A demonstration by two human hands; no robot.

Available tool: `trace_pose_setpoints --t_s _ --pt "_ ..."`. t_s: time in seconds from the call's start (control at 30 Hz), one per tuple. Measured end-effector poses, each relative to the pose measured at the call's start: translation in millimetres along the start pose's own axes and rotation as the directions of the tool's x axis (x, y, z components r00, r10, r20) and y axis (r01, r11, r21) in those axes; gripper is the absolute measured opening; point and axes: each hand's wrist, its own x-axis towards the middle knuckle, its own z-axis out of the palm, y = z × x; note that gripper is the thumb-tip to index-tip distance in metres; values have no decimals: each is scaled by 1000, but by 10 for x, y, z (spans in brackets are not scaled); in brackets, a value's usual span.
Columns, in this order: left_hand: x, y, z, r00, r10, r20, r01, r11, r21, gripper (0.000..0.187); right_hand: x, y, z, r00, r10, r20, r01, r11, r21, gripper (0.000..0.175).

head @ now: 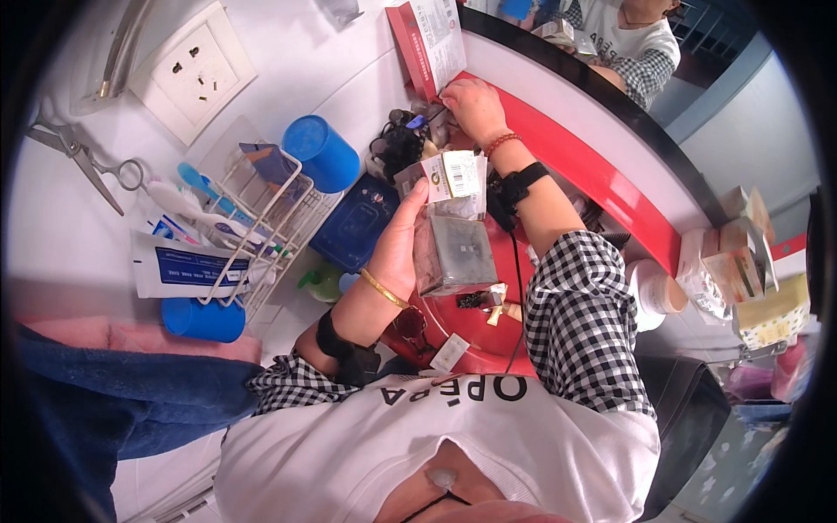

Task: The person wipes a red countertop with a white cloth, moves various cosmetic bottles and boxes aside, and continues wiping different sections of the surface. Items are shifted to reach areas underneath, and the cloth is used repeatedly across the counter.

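My left hand [396, 245] holds a small stack of boxes. In it are a white carton [454, 175] with a printed code, a clear plastic pack [465, 206] and a larger grey box [461, 252] with transparent sides. My right hand [476, 112] reaches to the back corner, its fingers bent at the lower edge of a red-and-white carton [437, 49] leaning upright on the wall. Whether those fingers grip anything is hidden. Beside both hands lies a heap of black hair ties [399, 145] and small items. Below is a red basin [477, 333] with small things in it.
A wire rack [274, 216] on the left wall holds toothbrushes, toothpaste tubes [189, 267] and blue cups [322, 153]. Scissors [85, 160] hang near a wall socket [196, 73]. A dark blue box [356, 219] stands by the rack. A mirror [706, 59] rises behind; jars and cartons [732, 261] stand right.
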Motion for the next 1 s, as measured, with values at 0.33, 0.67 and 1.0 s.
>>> trace_pose_setpoints --t_s 0.33,0.67,1.0 --pt "91 -13 63 998 36 46 -38 999 26 48 -681 322 -682 985 121 122 -128 990 54 14" --pt "389 -41 119 997 27 66 -25 999 -38 44 -1643 955 -1636 790 603 -111 -592 703 -393 11" --pt "414 -190 149 994 -85 71 85 996 -1 40 -1202 -468 -1861 850 296 436 -526 505 684 66"
